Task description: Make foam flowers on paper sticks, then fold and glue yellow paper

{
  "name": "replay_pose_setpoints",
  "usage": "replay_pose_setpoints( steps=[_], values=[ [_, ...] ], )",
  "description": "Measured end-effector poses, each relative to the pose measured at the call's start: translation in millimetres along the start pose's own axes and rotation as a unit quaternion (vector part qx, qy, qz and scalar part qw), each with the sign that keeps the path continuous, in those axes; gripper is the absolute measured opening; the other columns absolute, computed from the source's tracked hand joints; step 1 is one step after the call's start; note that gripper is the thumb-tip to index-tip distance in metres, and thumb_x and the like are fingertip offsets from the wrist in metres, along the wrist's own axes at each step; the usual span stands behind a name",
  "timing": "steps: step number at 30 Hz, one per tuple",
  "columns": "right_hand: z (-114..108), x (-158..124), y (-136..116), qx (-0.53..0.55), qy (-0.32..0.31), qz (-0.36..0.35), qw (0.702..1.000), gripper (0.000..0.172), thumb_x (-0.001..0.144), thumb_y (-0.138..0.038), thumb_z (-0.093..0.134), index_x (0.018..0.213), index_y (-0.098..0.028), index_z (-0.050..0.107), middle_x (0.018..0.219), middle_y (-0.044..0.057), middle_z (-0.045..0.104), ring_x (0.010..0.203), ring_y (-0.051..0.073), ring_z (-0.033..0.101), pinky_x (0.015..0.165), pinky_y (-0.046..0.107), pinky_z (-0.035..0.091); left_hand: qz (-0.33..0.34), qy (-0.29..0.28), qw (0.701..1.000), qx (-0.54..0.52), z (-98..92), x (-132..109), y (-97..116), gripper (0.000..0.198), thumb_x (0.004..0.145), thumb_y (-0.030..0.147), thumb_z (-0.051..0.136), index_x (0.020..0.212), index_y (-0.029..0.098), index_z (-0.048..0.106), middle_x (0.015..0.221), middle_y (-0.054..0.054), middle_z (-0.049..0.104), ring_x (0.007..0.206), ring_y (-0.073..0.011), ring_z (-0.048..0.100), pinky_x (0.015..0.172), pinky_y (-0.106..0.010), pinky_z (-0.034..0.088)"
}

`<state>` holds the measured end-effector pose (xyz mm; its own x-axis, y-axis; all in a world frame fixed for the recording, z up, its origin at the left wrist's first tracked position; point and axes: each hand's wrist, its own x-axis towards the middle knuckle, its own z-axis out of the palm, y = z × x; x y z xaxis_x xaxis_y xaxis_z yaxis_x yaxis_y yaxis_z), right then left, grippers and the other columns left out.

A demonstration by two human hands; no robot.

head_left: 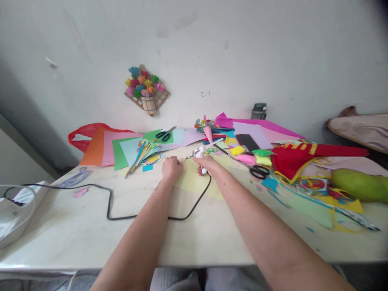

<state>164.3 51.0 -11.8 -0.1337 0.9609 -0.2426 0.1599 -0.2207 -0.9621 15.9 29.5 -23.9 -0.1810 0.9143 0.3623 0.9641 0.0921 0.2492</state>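
My right hand is wrapped round a white glue gun, its nozzle pointing left. From its handle a black cord loops across the table to the left. Curled and closed, my left hand rests at the left edge of a pale yellow paper sheet, close to the nozzle. What its fingers pinch, if anything, is hidden. Just behind the glue gun stands a pink paper cone with small colourful flowers.
Black scissors lie on coloured sheets at back left, beside paper strips. On the right are a phone, more scissors, a red cloth and a green fruit. A power strip sits far left.
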Motion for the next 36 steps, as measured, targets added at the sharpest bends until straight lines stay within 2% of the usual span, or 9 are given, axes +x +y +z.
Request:
replay_pose_setpoints(
  steps=[2,5,8,11,14,18,24,29,36],
  values=[
    [0,1,1,0.004,0.000,-0.003,1.000,0.028,0.070,-0.035,0.065,0.071,-0.016,0.045,0.051,-0.004,0.046,0.036,0.010,0.047,0.035,0.026,0.046,-0.008,-0.016,1.000,0.009,-4.0,-1,-2,0.017,0.067,0.028,0.051,0.071,0.019,0.065,0.113,-0.006,0.058,0.103,-0.0235,0.048,0.083,-0.031,0.039],
    [1,1,0,0.006,0.003,-0.002,1.000,0.024,0.073,-0.032,0.062,0.071,-0.016,0.045,0.049,-0.004,0.045,0.036,0.010,0.047,0.036,0.026,0.046,-0.030,-0.073,0.997,0.022,-11.6,-2,-9,0.019,0.062,0.033,0.055,0.071,0.021,0.066,0.119,-0.005,0.054,0.106,-0.0275,0.045,0.081,-0.034,0.040],
    [1,0,-1,0.000,0.004,0.004,1.000,0.023,0.074,-0.031,0.060,0.069,-0.016,0.044,0.047,-0.004,0.044,0.037,0.011,0.047,0.035,0.026,0.045,-0.040,-0.123,0.991,0.028,-17.5,-1,-18,0.019,0.059,0.034,0.057,0.071,0.022,0.067,0.116,-0.005,0.056,0.108,-0.0294,0.044,0.081,-0.036,0.039],
    [1,-2,-2,-0.005,0.001,0.000,1.000,0.023,0.074,-0.031,0.060,0.066,-0.016,0.044,0.046,-0.003,0.045,0.037,0.010,0.047,0.035,0.025,0.045,-0.036,-0.146,0.988,0.024,-20.2,0,-25,0.019,0.057,0.033,0.059,0.070,0.021,0.067,0.110,-0.007,0.061,0.110,-0.0280,0.045,0.084,-0.033,0.038],
    [1,-3,-2,-0.011,-0.002,-0.002,1.000,0.024,0.075,-0.032,0.059,0.065,-0.016,0.044,0.045,-0.002,0.045,0.036,0.010,0.046,0.035,0.024,0.044,-0.027,-0.144,0.989,0.021,-21.1,-1,-26,0.017,0.058,0.030,0.059,0.068,0.020,0.067,0.114,-0.007,0.059,0.111,-0.0263,0.045,0.085,-0.031,0.037],
    [0,-4,-3,-0.011,0.000,0.000,1.000,0.026,0.074,-0.034,0.060,0.066,-0.016,0.044,0.046,-0.003,0.044,0.036,0.010,0.047,0.034,0.023,0.044,-0.023,-0.135,0.991,0.016,-22.7,-2,-24,0.014,0.058,0.027,0.059,0.066,0.021,0.068,0.129,-0.003,0.048,0.113,-0.0275,0.044,0.087,-0.034,0.036],
    [1,-4,-4,-0.016,-0.003,0.003,1.000,0.025,0.075,-0.034,0.059,0.067,-0.015,0.044,0.047,-0.003,0.045,0.036,0.010,0.046,0.034,0.024,0.044,-0.035,-0.124,0.992,0.009,-23.2,-2,-22,0.014,0.056,0.027,0.060,0.065,0.021,0.068,0.128,-0.002,0.049,0.113,-0.0287,0.043,0.086,-0.036,0.037],
    [1,-6,-3,-0.018,-0.008,-0.001,1.000,0.024,0.074,-0.033,0.060,0.069,-0.015,0.045,0.046,-0.004,0.043,0.036,0.010,0.046,0.034,0.024,0.044,-0.032,-0.120,0.992,0.012,-21.2,-1,-23,0.014,0.056,0.026,0.057,0.066,0.021,0.066,0.123,-0.004,0.053,0.110,-0.0284,0.044,0.083,-0.036,0.038],
    [2,-8,-3,-0.021,-0.018,-0.001,1.000,0.025,0.074,-0.034,0.061,0.070,-0.016,0.044,0.043,-0.006,0.041,0.036,0.011,0.046,0.034,0.024,0.043,-0.047,-0.093,0.994,0.027,-20.0,0,-22,0.014,0.057,0.026,0.055,0.068,0.022,0.065,0.095,-0.006,0.066,0.109,-0.0266,0.046,0.081,-0.034,0.038]
  ],
)
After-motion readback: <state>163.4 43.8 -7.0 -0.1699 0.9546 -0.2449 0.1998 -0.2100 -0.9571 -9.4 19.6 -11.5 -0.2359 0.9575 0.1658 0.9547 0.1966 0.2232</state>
